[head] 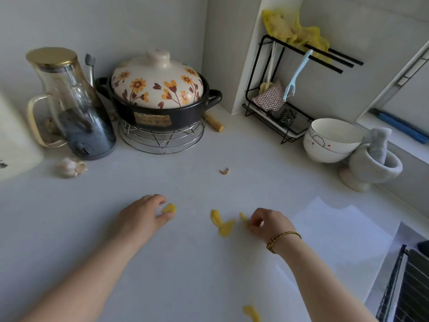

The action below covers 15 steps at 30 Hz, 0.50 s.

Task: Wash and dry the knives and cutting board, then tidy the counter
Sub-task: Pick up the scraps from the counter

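Yellow peel scraps lie scattered on the white counter (185, 263). My left hand (141, 214) is pinching one yellow scrap (169, 209) between thumb and fingertips. My right hand (269, 223), with a gold bracelet on its wrist, has its fingertips closed on another thin yellow scrap (244, 219). Two more yellow scraps (221, 224) lie between the hands, and one yellow scrap (251, 313) sits near the bottom edge. No knife or cutting board is in view.
At the back stand a glass jug (69, 108), a flowered clay pot (157, 94) on a wire trivet, a garlic bulb (70, 167) and a garlic skin (224, 171). A black rack (278, 112), stacked bowls (332, 142) and a mortar (373, 166) are at right.
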Each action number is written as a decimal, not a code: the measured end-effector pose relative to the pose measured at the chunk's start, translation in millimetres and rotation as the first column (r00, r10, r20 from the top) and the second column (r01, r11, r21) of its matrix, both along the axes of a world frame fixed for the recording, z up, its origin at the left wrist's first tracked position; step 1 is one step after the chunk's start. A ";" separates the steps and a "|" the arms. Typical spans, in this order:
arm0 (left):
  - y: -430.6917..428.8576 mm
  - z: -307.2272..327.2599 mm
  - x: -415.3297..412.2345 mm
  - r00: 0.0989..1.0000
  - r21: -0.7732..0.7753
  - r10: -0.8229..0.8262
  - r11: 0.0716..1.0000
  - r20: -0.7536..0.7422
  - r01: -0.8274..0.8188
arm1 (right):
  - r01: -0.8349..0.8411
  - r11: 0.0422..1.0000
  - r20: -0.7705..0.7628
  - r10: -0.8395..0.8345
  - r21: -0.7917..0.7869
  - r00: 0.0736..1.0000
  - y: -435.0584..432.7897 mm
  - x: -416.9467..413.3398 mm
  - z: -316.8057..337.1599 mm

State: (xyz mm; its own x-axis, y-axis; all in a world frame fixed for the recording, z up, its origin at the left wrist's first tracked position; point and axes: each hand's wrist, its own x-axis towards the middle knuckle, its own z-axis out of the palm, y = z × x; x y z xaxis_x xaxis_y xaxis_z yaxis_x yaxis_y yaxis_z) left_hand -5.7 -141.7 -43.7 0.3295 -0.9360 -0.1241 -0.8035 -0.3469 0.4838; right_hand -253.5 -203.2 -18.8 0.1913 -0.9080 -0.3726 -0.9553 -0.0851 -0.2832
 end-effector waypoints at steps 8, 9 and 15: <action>-1.1 -14.0 5.5 1.000 -0.198 -0.019 0.980 -0.011 0.017 | -0.050 0.985 0.120 0.070 -0.165 0.990 -38.7 31.8 13.5; -2.3 -14.0 5.8 1.000 -0.207 -0.017 0.978 -0.008 0.015 | -0.049 0.981 0.124 0.073 -0.187 0.990 -47.1 39.2 15.0; -3.4 -11.9 7.4 0.992 -0.182 0.007 0.983 -0.124 -0.029 | 0.075 0.995 0.125 -0.067 -0.064 0.990 -90.4 76.0 1.5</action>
State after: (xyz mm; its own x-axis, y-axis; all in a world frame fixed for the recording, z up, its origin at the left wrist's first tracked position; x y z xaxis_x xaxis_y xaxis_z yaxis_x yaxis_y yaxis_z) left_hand 1.7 -145.1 -55.6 0.3394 -0.9406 0.0087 -0.7285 -0.2570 0.6350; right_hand -177.5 -293.6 -17.3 0.1660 -0.9436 -0.2867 -0.9179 -0.0416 -0.3946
